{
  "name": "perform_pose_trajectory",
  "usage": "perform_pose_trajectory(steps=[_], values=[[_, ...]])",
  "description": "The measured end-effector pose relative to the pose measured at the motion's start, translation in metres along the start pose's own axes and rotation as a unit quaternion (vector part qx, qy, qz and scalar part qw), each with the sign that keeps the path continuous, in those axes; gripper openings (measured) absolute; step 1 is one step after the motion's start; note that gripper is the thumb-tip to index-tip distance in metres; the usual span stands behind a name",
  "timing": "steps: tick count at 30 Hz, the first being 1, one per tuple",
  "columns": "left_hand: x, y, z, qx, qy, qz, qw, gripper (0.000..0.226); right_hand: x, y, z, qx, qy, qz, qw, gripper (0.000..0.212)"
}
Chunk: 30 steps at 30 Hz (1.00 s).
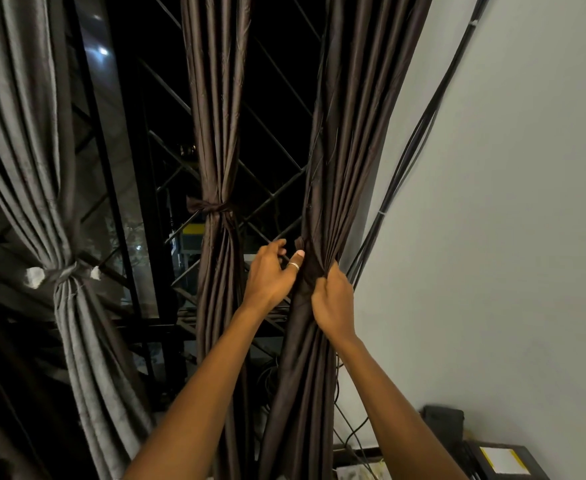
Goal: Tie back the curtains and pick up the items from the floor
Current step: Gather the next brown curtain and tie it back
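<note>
- A white wall [492, 237] is seen right of the window grille [274, 199].
- Three curtains are counted before the grille: two tied curtains [215, 133], one loose curtain [340, 168] rightmost.
- The loose curtain is bunched in the right hand [333, 299] and thumb-pressed by the left hand [270, 275], whose hold cannot be told.

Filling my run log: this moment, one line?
right curtain: untied | left hand: thumb on it | right hand: gripping it | middle curtain: tied

The right curtain [340, 133] and the middle curtain [215, 98] were dark brown with a faint sheen — the left curtain [24, 133] a paler grey, white tufts [35, 273] at its tie. The window grille [274, 199] made a black diamond lattice. The wall [509, 202] was greyish white, the cables [405, 161] black, the ring [293, 266] silver, the label [501, 460] yellow.
</note>
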<state>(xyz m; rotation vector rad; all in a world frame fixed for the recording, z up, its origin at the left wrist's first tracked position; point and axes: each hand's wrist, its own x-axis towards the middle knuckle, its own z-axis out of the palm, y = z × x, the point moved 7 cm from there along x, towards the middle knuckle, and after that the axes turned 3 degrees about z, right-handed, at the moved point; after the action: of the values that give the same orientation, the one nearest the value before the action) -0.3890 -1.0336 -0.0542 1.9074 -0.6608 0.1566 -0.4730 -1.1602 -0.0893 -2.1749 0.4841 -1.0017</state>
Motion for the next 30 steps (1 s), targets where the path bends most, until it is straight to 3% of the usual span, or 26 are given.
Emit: perform_pose_trajectory(steps=[5,10,16,20,22,25,30], values=[[0.009,0.001,0.009,-0.043,0.002,-0.051,0.998,0.067,-0.005,-0.007,0.002,0.005,-0.011,-0.012,1.0,0.037],[0.015,0.0,0.011,-0.047,0.009,-0.081,0.996,0.046,-0.009,-0.01,-0.001,0.027,-0.016,-0.025,0.999,0.035],[0.009,0.001,0.016,-0.171,-0.039,-0.119,0.977,0.032,-0.009,-0.01,-0.005,0.032,-0.006,-0.033,0.999,0.04],[-0.001,0.012,0.022,-0.222,-0.119,-0.128,0.959,0.046,-0.012,-0.018,0.001,0.044,-0.021,-0.042,0.998,0.037],[-0.008,0.025,0.019,-0.205,-0.154,-0.111,0.96,0.068,-0.013,-0.021,0.003,0.046,-0.018,-0.046,0.998,0.034],[-0.009,0.035,0.027,-0.166,-0.196,-0.067,0.964,0.077,-0.015,-0.026,0.005,0.05,-0.019,-0.058,0.997,0.026],[-0.002,0.036,0.035,-0.056,-0.173,-0.073,0.981,0.108,-0.017,-0.028,0.02,0.037,-0.041,-0.085,0.995,0.021]])
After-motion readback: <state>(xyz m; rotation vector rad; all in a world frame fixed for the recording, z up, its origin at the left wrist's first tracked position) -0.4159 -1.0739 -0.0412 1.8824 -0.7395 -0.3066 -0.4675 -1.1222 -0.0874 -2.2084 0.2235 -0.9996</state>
